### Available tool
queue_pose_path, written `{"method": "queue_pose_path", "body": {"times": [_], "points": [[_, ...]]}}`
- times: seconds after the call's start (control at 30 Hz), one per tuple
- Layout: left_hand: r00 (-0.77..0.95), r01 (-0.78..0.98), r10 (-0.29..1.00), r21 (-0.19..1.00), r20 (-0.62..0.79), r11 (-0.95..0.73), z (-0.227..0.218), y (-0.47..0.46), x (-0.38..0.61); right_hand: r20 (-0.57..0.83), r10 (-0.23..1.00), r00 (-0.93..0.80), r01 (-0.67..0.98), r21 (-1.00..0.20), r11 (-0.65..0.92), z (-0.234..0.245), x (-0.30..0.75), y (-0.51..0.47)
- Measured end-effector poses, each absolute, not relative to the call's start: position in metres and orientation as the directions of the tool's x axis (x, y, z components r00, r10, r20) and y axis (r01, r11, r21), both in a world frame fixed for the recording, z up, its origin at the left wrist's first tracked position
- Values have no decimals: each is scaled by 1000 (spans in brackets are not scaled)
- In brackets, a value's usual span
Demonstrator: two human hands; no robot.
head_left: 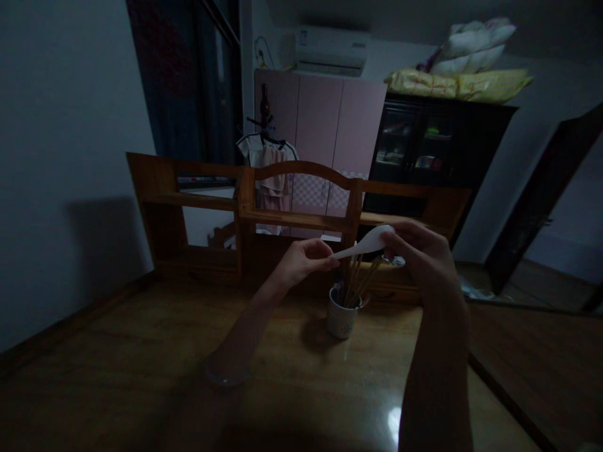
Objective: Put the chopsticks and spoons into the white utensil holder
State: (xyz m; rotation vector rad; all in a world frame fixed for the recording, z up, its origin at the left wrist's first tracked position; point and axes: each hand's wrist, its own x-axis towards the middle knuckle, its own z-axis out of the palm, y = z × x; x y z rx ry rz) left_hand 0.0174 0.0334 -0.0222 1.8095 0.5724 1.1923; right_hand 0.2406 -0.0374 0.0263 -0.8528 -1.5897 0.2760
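A white soup spoon (pixel 370 241) is held up sideways above the desk, in front of the wooden shelf. My left hand (pixel 306 260) pinches the tip of its thin handle. At the other end, my right hand (pixel 421 248) grips the bowl of the spoon between thumb and fingers. Below and behind the spoon stands a white cup (pixel 342 320) with a small pattern on its side. Several chopsticks (pixel 358 279) lean in the cup, together with other utensils that are too dark to name. Part of a patterned white utensil end (pixel 394 260) shows under my right hand.
The glossy wooden desk (pixel 155 351) carries a low shelf unit (pixel 296 220) along its back. A wall (pixel 61 188) borders it on the left. Further off are a pink wardrobe (pixel 318 119), hanging clothes (pixel 273 166), a black cabinet (pixel 438 141) and a door (pixel 537 207).
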Motion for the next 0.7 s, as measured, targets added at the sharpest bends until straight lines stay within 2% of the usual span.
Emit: {"method": "queue_pose_path", "body": {"times": [0.1,0.2,0.37,0.53,0.7], "points": [[457,28,725,806,515,-591,-29,41,16,704,698,-133,369,-618,694,26,237,-42],[377,213,724,706,578,-675,-37,48,16,618,744,-254,402,-632,663,24,232,-40],[231,422,724,604,649,-676,-44,54,17,618,753,-224,494,-594,635,18,228,-26],[93,664,702,481,707,-572,-38,50,14,626,760,-176,627,-524,577,7,235,-8],[75,750,711,431,699,-502,-34,44,15,522,831,-194,744,-474,471,-1,238,7]]}}
